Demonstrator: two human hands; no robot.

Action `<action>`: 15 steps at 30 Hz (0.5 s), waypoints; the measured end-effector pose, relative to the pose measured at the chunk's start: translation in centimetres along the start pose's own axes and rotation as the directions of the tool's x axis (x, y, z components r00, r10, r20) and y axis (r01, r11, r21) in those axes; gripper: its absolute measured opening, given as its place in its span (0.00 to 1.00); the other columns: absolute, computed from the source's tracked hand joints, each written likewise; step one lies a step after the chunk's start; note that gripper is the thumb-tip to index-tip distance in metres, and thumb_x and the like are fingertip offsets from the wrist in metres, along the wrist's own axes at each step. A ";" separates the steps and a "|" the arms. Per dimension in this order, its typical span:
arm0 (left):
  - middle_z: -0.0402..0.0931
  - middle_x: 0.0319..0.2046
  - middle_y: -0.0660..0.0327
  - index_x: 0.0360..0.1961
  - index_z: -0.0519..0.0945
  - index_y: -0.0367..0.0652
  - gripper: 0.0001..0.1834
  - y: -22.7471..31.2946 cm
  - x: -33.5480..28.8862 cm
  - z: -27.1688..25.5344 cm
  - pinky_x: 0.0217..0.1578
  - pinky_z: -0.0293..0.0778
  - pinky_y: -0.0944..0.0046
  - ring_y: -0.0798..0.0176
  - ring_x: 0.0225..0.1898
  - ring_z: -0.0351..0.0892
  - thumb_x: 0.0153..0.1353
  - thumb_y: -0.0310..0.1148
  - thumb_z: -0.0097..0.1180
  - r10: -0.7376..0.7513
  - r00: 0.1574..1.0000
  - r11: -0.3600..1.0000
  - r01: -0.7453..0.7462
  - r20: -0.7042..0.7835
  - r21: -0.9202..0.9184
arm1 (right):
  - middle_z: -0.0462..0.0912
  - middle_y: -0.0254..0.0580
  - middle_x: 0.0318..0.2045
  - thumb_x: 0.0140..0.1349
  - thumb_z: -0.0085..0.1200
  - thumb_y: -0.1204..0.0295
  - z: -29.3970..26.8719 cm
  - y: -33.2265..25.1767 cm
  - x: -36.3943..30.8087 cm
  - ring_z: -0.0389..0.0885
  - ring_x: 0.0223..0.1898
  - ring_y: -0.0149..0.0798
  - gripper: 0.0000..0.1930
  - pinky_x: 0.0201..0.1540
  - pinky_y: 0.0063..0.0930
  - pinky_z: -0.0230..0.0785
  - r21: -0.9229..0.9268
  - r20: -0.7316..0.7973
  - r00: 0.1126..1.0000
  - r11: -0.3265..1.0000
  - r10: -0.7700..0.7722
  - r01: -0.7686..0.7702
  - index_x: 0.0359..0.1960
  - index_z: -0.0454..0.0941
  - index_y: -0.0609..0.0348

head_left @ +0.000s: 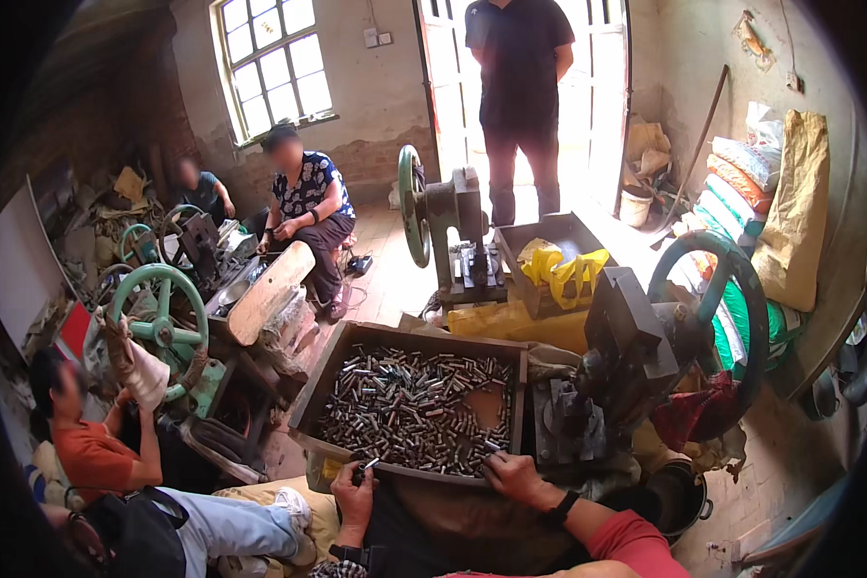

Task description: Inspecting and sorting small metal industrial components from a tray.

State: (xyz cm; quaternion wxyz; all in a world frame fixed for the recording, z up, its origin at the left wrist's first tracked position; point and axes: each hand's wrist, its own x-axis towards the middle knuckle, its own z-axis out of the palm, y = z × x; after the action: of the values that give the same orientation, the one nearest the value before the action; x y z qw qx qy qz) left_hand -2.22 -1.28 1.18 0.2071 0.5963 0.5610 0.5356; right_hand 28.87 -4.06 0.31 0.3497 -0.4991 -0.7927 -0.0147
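In front of me a shallow box [432,336] holds a heap of small metal cylinders [405,400], some shiny and some dark. My left hand [354,493] is at the box's near edge, with one short shiny cylinder [370,464] pinched between thumb and fingers. At the near right corner my right hand [518,480] is closed, its fingertips at a small metal cylinder [492,446] over the box rim. Right of the box stands a hand press [634,352] with a dark block and a large wheel [767,318].
Another press [464,217] and a box with yellow bags [561,275] stand beyond. A green-wheeled press [164,333] is at left, beside a person in orange [96,453]. Two people sit farther back; one stands in the doorway [520,96]. Sacks [742,207] and a pot [679,496] are at right.
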 end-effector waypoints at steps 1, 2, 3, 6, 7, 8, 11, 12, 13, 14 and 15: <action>0.75 0.19 0.61 0.32 0.76 0.34 0.05 0.0 0.0 0.0 0.19 0.71 0.70 0.69 0.18 0.77 0.54 0.24 0.57 0.008 1.000 1.000 -0.008 0.002 -0.003 | 0.71 0.42 0.19 0.51 0.53 0.70 0.0 0.0 0.0 0.74 0.17 0.46 0.07 0.17 0.36 0.66 -0.019 0.026 1.000 1.000 0.010 -0.009 0.23 0.68 0.55; 0.75 0.19 0.61 0.32 0.76 0.34 0.06 0.0 0.0 0.0 0.19 0.71 0.71 0.69 0.18 0.77 0.54 0.24 0.57 -0.003 1.000 1.000 0.003 0.018 -0.026 | 0.71 0.42 0.19 0.51 0.53 0.70 -0.1 -0.1 0.1 0.74 0.17 0.46 0.07 0.17 0.36 0.66 -0.052 0.060 0.997 0.998 0.038 -0.035 0.22 0.68 0.55; 0.75 0.19 0.61 0.32 0.76 0.34 0.06 0.0 0.0 0.1 0.19 0.71 0.71 0.69 0.18 0.77 0.54 0.24 0.57 0.016 1.000 1.000 -0.016 0.002 -0.008 | 0.71 0.42 0.19 0.51 0.53 0.70 -0.1 -0.1 0.1 0.74 0.17 0.46 0.07 0.17 0.36 0.66 -0.040 0.052 0.998 0.999 0.019 -0.017 0.22 0.68 0.55; 0.75 0.19 0.61 0.32 0.76 0.34 0.06 0.1 0.1 0.0 0.19 0.71 0.71 0.69 0.18 0.77 0.55 0.25 0.57 0.005 1.000 1.000 -0.004 0.004 -0.028 | 0.72 0.42 0.19 0.51 0.53 0.70 -0.2 -0.2 0.2 0.74 0.18 0.46 0.07 0.18 0.37 0.66 -0.003 -0.008 1.000 1.000 0.010 -0.010 0.22 0.68 0.55; 0.75 0.20 0.61 0.32 0.76 0.34 0.06 0.2 0.1 0.0 0.20 0.71 0.71 0.69 0.18 0.77 0.55 0.25 0.57 0.004 1.000 0.999 -0.004 0.005 -0.038 | 0.72 0.42 0.19 0.51 0.53 0.70 -0.2 -0.3 0.2 0.75 0.18 0.47 0.07 0.18 0.37 0.66 -0.014 0.019 1.000 1.000 0.015 -0.014 0.22 0.68 0.55; 0.75 0.20 0.61 0.32 0.75 0.33 0.07 0.2 0.0 -0.1 0.20 0.72 0.71 0.69 0.18 0.77 0.55 0.26 0.57 -0.023 0.999 0.998 0.024 0.022 -0.059 | 0.72 0.42 0.19 0.52 0.52 0.70 -0.2 -0.3 0.2 0.75 0.18 0.47 0.07 0.18 0.37 0.66 -0.038 0.050 0.998 0.999 0.035 -0.033 0.22 0.68 0.55; 0.75 0.20 0.61 0.33 0.75 0.33 0.07 0.2 -0.1 -0.2 0.20 0.72 0.71 0.69 0.18 0.77 0.55 0.26 0.58 -0.029 0.999 0.994 0.031 0.027 -0.107 | 0.72 0.43 0.19 0.52 0.52 0.70 -0.2 -0.5 0.2 0.75 0.19 0.47 0.07 0.19 0.38 0.67 -0.020 0.034 0.999 0.999 0.036 -0.036 0.22 0.68 0.56; 0.75 0.20 0.61 0.33 0.75 0.33 0.07 0.2 -0.1 -0.2 0.20 0.72 0.71 0.69 0.18 0.77 0.55 0.26 0.58 -0.014 1.000 0.996 0.015 0.013 -0.092 | 0.72 0.43 0.19 0.52 0.52 0.70 -0.1 -0.6 0.2 0.75 0.19 0.47 0.07 0.19 0.38 0.67 -0.022 0.036 0.999 0.999 0.035 -0.034 0.22 0.68 0.56; 0.74 0.20 0.61 0.33 0.75 0.33 0.07 0.1 -0.1 -0.2 0.19 0.72 0.71 0.69 0.18 0.77 0.55 0.26 0.57 -0.008 1.000 0.995 0.009 0.013 -0.101 | 0.73 0.43 0.20 0.53 0.51 0.70 -0.1 -0.6 0.2 0.75 0.19 0.47 0.07 0.19 0.38 0.67 -0.034 0.051 0.998 0.999 0.044 -0.042 0.22 0.68 0.56; 0.74 0.20 0.61 0.32 0.75 0.33 0.07 0.1 -0.1 -0.2 0.19 0.72 0.71 0.69 0.18 0.77 0.55 0.26 0.57 -0.021 0.999 0.991 0.025 0.032 -0.130 | 0.73 0.44 0.20 0.53 0.51 0.69 -0.1 -0.7 0.2 0.76 0.19 0.47 0.07 0.20 0.38 0.67 -0.065 0.073 0.995 0.996 0.070 -0.065 0.22 0.68 0.56; 0.74 0.20 0.61 0.32 0.75 0.33 0.07 0.0 -0.1 -0.2 0.19 0.72 0.71 0.69 0.18 0.77 0.55 0.26 0.57 0.000 1.000 0.993 0.001 0.012 -0.121 | 0.73 0.44 0.20 0.53 0.51 0.69 -0.1 -0.7 0.2 0.76 0.19 0.47 0.07 0.20 0.38 0.67 -0.056 0.065 0.997 0.997 0.050 -0.047 0.22 0.68 0.56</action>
State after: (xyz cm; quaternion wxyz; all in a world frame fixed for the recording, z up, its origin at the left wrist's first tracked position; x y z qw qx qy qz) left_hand -2.39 -1.44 1.23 0.2462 0.5855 0.5266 0.5650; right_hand 28.30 -4.32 0.68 0.3096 -0.5278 -0.7909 -0.0112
